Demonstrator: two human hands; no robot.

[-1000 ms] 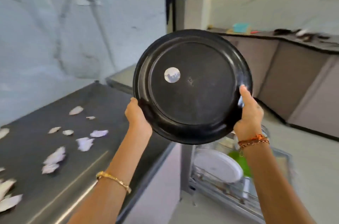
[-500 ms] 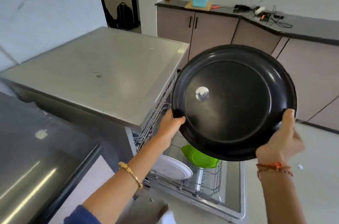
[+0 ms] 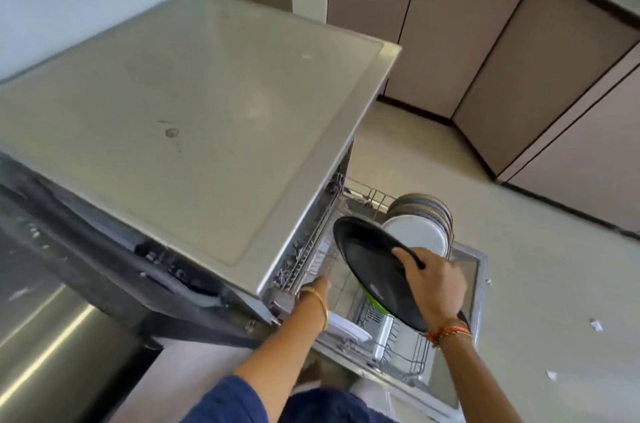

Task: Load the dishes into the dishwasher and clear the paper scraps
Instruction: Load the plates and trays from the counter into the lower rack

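My right hand (image 3: 436,287) grips the rim of a large black plate (image 3: 370,263) and holds it tilted over the pulled-out lower rack (image 3: 408,357) of the dishwasher (image 3: 194,104). My left hand (image 3: 317,287) reaches in under the dishwasher's top edge, and its fingers are hidden. In the rack stand a white plate (image 3: 415,235) and several grey plates (image 3: 426,204) behind it. A green bowl (image 3: 375,301) shows under the black plate. Another white plate (image 3: 346,327) lies near my left wrist.
Two paper scraps (image 3: 595,324) lie on the floor to the right of the open door. Brown cabinets (image 3: 450,24) line the far wall and the right side. A dark counter (image 3: 41,318) sits at my left.
I have leaned over the dishwasher. The black plate has gone down from chest height to the rack. My left hand has let go of it and reached into the machine.
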